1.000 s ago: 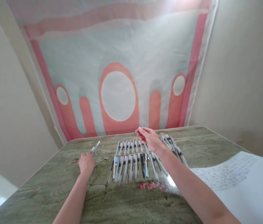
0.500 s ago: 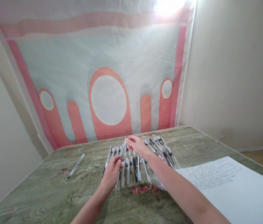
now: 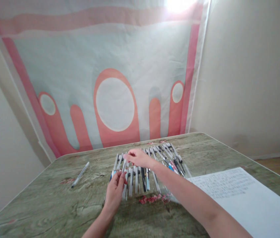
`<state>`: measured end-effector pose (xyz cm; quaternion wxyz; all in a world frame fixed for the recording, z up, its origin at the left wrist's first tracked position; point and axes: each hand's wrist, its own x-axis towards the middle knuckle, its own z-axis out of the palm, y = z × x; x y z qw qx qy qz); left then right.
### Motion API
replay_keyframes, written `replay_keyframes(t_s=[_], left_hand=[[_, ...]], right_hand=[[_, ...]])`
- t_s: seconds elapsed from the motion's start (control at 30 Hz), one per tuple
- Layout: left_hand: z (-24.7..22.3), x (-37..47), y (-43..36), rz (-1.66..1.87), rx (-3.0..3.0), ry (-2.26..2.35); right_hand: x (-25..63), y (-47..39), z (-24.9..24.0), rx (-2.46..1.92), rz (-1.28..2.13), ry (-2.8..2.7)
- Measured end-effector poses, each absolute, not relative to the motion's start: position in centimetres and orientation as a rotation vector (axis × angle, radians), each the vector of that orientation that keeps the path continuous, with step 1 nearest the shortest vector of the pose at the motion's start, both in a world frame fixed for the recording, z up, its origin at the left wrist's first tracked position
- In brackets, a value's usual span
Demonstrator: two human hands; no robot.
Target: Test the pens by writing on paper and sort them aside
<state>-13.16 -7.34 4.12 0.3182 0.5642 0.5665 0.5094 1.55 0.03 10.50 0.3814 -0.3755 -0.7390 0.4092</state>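
Note:
A slim clear pen (image 3: 124, 166) is held between my two hands over the left part of the pen rows. My right hand (image 3: 140, 157) pinches its far end with thumb and fingertips. Closed round its near end are the fingers of my left hand (image 3: 115, 189), which hide that tip. Below and around them lie many clear-barrelled pens (image 3: 136, 180) in a near row. A far row of pens (image 3: 166, 152) with dark clips runs behind, partly covered by my right hand. A black pen (image 3: 143, 180) and a light blue pen (image 3: 147, 180) stand out in the near row.
One more pen (image 3: 80, 174) lies apart at the left on the wood-patterned table (image 3: 43, 205). At the right lies a large white sheet (image 3: 256, 205) with handwriting, under my right forearm's side. A patterned cloth (image 3: 140, 49) hangs behind the table's far edge.
Both hands have shifted left along the pen rows, carrying the held pen. My right hand has also come slightly lower and nearer.

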Motion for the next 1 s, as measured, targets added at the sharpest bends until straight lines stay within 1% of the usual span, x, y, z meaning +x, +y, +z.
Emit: replay_keyframes(t_s=[0.13,0.27,0.43,0.6,0.7,1.0], left_hand=[[4.2,-13.1,-7.9,1.293,1.568,1.457],[4.0,-12.6,-8.6,1.229,1.706,1.38],[3.8,-11.9,-9.5,1.191,1.851,1.365],[4.1,-11.8,-9.8,1.172,1.886,1.405],[4.1,-11.9,-9.7,1.139,1.907,1.392],[4.3,-11.9,-10.3,1.036,1.987,1.412]], right_hand=[[2.7,-0.7,11.3,-0.983,0.723,-2.088],[4.4,-2.6,10.5,-0.965,0.593,-2.154],[5.7,-4.4,9.2,-0.972,0.66,-2.101],[5.9,-5.0,9.0,-1.015,0.564,-2.07],[6.0,-4.9,9.0,-0.995,0.561,-2.119],[6.8,-4.8,8.6,-0.894,0.763,-2.225]])
